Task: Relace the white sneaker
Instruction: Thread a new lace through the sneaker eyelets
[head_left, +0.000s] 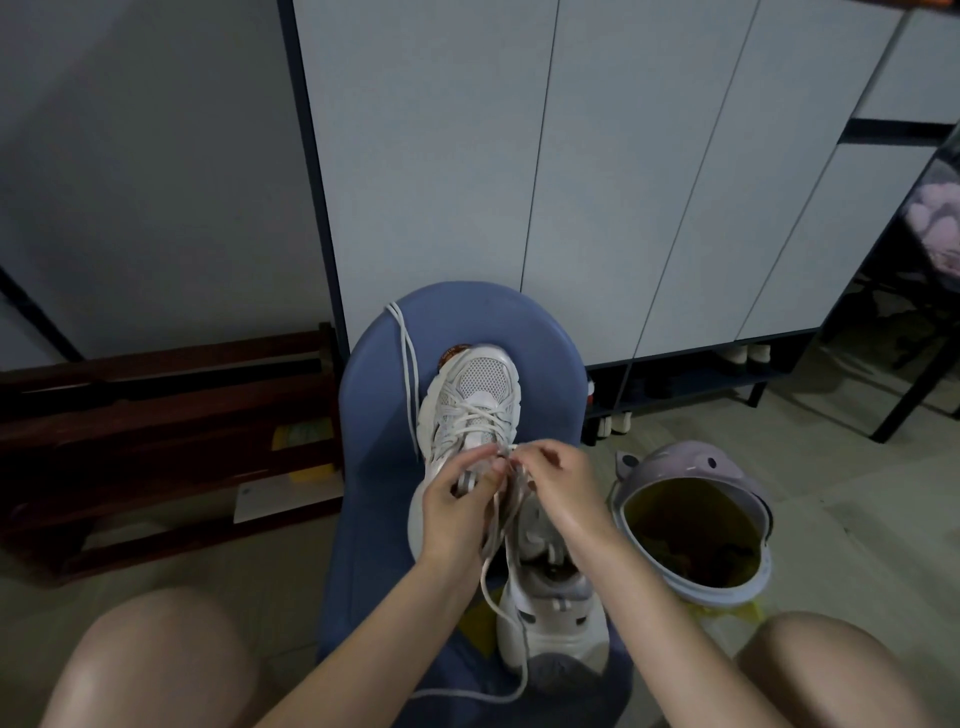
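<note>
A white sneaker (475, 395) lies on a blue stool (540, 332), toe pointing away from me, with its lower eyelets laced in crosses. My left hand (457, 506) pinches the shoe's left upper edge and the white lace (410, 374) near the top eyelets. My right hand (558, 486) pinches the lace just right of it, fingertips almost touching the left hand. One lace end runs up and loops over the stool's far left edge. The other end hangs down past the heel (550, 623) and curls on the stool's near part. My hands hide the upper eyelets.
A lilac bin (691, 467) with an open lid and a yellow liner stands on the floor right of the stool. A dark wooden rack (156, 415) sits at the left. Grey cabinet doors (571, 182) rise behind, shoes beneath them. My bare knees frame the bottom corners.
</note>
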